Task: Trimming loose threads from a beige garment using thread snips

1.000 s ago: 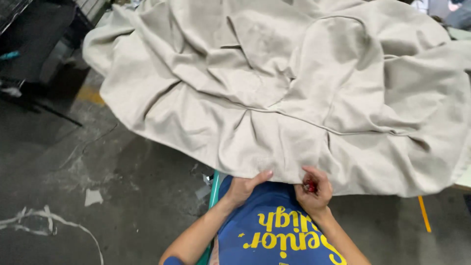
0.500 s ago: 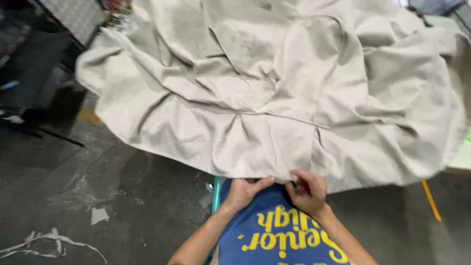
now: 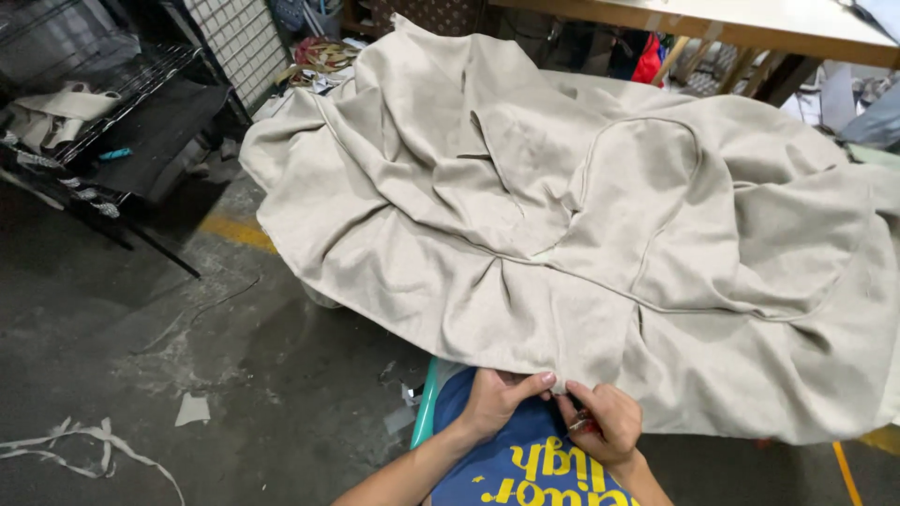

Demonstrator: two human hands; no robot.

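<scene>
View from above of a person working at the near edge of a large beige cloth (image 3: 581,234). The cloth lies crumpled in broad folds and covers the work surface almost wholly, its near hem hanging just above the person's lap; curved seams run across its upper face.

Left hand (image 3: 497,403): palm down, fingers together, thumb stretched toward the right, pinching the hem of the cloth at its lowest point.

Right hand (image 3: 605,422): just beside the left hand and touching it at the fingertips. The fingers are curled in around a small red tool (image 3: 583,424), of which only a sliver shows; its kind cannot be told. The same fingers also meet the hem of the cloth.

Below both hands: the person's blue shirt (image 3: 525,464) with yellow lettering, and at its left a teal edge (image 3: 427,408), perhaps of a seat or table.

Surroundings: a dark concrete floor (image 3: 187,347) with paper scraps (image 3: 192,409) and a white strip of cloth (image 3: 75,440); a black wire rack (image 3: 103,103) at upper left holding pale folded fabric; a wooden table (image 3: 750,23) at the top; a yellow floor line (image 3: 239,232) partly under the cloth.
</scene>
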